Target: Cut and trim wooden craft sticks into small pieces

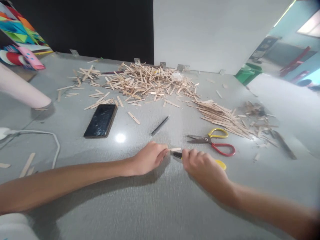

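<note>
A white object (pixel 13 226) is cut off at my lower left. The left hand (pixel 150 158) pinches a wooden stick (pixel 175 149) over the counter (pixel 175 206); just beside that stick, the right hand (pixel 203 163) clasps a yellow-and-black tool (pixel 221 164) (a utility knife, I think, its middle hidden). Far right, I can't see inside the green bin (pixel 247 74).
</note>
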`<state>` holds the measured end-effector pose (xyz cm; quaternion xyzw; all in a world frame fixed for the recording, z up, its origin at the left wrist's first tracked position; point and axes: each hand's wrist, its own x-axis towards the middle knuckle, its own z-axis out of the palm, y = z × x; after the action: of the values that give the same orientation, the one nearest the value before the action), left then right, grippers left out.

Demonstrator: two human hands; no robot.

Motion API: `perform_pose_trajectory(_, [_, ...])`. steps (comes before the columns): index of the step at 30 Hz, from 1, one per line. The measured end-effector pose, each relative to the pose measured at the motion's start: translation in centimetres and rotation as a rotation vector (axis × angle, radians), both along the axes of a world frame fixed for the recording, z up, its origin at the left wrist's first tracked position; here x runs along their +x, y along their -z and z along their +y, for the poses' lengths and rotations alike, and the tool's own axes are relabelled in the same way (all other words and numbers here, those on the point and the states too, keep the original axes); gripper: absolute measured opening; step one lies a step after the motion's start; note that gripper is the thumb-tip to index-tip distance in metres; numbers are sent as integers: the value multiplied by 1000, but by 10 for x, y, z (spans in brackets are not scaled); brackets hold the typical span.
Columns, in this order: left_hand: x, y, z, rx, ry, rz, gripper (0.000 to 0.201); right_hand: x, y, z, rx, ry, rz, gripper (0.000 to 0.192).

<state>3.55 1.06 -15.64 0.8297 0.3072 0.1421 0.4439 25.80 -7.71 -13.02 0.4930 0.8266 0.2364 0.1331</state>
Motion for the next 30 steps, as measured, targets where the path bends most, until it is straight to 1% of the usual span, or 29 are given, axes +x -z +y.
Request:
perform_pose_trajectory(3, [-1, -2, 1, -70, 10, 12, 39, -10, 1, -8, 42, 15, -1, 28])
perform_pose_trajectory(7, [-3, -9, 9, -231, 50, 52, 33, 0, 3, -4, 58, -25, 13, 24])
perform_pose_trajectory(10, [-4, -12, 17, -340, 72, 66, 27, 6, -4, -2, 69, -54, 12, 22])
perform_pose_trajectory(12, [-5, -12, 19, -374, 78, 68, 27, 9, -13, -3, 75, -82, 10, 24])
perform_pose_trajectory(15, [-4, -9, 19, -374, 66, 54, 30, 15, -21, -2, 88, -133, -3, 35])
perform_pose_trajectory(18, [-4, -8, 17, -371, 52, 43, 31, 28, -17, 8, 84, -173, -16, 43])
perform_pose_trajectory(19, [-4, -7, 17, -377, 51, 47, 31, 32, -14, 12, 71, -192, -17, 41])
perform_pose_trajectory(22, [-5, -7, 18, -410, 64, 68, 29, 39, -1, 23, 39, -248, -6, 24])
perform_pose_trajectory(23, [-5, -7, 19, -416, 71, 72, 29, 39, 1, 25, 34, -256, -2, 22])
perform_pose_trajectory(26, [-5, -7, 21, -403, 83, 80, 27, 39, 3, 29, 23, -251, 2, 23])
perform_pose_trajectory(30, [-2, -7, 19, -321, 83, 71, 31, 45, 1, 39, -31, -254, -1, 20])
